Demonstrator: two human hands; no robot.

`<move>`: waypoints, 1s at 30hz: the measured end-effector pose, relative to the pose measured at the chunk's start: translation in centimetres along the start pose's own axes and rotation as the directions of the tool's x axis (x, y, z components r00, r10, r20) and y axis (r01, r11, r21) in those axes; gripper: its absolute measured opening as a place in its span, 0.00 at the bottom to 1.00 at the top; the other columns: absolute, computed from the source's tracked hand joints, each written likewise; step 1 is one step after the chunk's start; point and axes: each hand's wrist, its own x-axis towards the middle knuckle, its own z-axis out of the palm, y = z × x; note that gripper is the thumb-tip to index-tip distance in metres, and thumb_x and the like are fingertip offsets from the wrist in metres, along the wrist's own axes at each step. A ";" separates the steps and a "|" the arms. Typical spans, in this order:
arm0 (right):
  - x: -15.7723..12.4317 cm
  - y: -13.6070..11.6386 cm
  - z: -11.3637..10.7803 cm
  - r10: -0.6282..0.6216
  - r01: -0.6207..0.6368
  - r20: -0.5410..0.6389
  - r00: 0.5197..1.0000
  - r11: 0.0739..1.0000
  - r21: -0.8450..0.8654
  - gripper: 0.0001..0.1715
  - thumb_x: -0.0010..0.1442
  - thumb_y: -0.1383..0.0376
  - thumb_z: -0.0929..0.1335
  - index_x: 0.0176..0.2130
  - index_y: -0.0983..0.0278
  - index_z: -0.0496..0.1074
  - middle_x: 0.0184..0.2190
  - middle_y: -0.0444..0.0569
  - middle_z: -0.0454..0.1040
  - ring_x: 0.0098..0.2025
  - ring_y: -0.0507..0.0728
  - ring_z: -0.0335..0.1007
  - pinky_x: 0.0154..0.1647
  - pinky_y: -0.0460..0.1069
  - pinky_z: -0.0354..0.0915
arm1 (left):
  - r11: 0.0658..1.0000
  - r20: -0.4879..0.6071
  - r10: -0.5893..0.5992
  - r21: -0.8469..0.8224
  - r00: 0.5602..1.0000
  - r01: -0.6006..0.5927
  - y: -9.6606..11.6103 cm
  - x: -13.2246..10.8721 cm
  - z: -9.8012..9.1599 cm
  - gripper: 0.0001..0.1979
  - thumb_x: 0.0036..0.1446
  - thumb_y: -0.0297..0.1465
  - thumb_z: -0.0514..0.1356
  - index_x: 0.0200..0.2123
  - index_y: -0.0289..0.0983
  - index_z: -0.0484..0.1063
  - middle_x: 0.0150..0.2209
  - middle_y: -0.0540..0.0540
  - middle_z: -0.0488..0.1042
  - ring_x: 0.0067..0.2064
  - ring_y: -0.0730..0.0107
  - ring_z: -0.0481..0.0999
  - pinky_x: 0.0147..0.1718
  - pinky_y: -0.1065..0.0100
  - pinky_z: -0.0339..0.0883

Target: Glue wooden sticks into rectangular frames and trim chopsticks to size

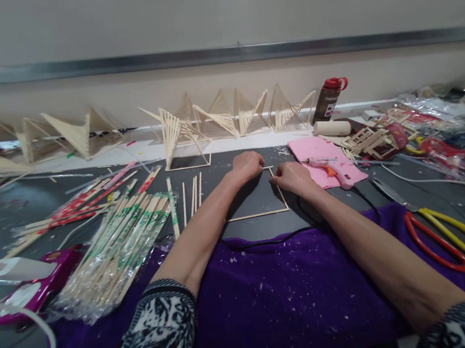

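Two bare hands meet over a thin wooden frame (258, 214) that lies flat on the dark desk (260, 225), just beyond the edge of a spattered purple cloth (268, 294). The left hand (248, 164), fingers curled in and drawn narrow, is at the frame's far side; the right hand (292, 178), its thumb and fingertips close together, is at the top of the right-hand stick. The fingertips are small and partly hidden from here, so I cannot tell whether either hand truly pinches the wood. Left of the left forearm lie several loose sticks (195, 194) and a clear packet of chopsticks (115, 250). Near the right hand, a pink glue gun (327, 169) rests on a pink cloth (304, 151), while large scissors (456, 237) with red and yellow handles lie beside the right forearm
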 end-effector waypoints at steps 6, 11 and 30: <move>0.0 0.2 0.6 -0.004 0.004 -0.025 1.000 1.000 -0.023 0.17 0.53 0.61 0.62 0.35 0.65 0.76 0.34 0.55 0.76 0.39 0.59 0.72 0.32 0.46 0.61 | 0.999 -0.056 0.048 0.006 0.997 -0.048 0.5 0.5 1.3 0.13 0.50 0.32 0.54 0.37 0.42 0.77 0.40 0.44 0.75 0.43 0.61 0.72 0.39 0.65 0.64; -0.4 0.3 0.3 0.020 -0.020 -0.023 1.000 1.000 0.008 0.17 0.53 0.61 0.62 0.34 0.65 0.76 0.35 0.55 0.76 0.40 0.58 0.72 0.34 0.46 0.61 | 0.999 -0.057 0.046 0.009 0.997 -0.045 0.5 0.1 1.2 0.13 0.51 0.32 0.53 0.36 0.41 0.76 0.39 0.44 0.75 0.43 0.62 0.72 0.38 0.67 0.64; -1.5 0.2 0.5 -0.019 0.021 -0.097 0.995 1.000 0.021 0.16 0.55 0.59 0.60 0.33 0.63 0.74 0.31 0.52 0.76 0.37 0.58 0.71 0.32 0.46 0.58 | 0.970 -0.054 0.188 -0.147 0.981 -0.194 -0.1 0.2 1.0 0.16 0.48 0.31 0.56 0.42 0.40 0.75 0.38 0.48 0.77 0.39 0.69 0.73 0.38 0.72 0.63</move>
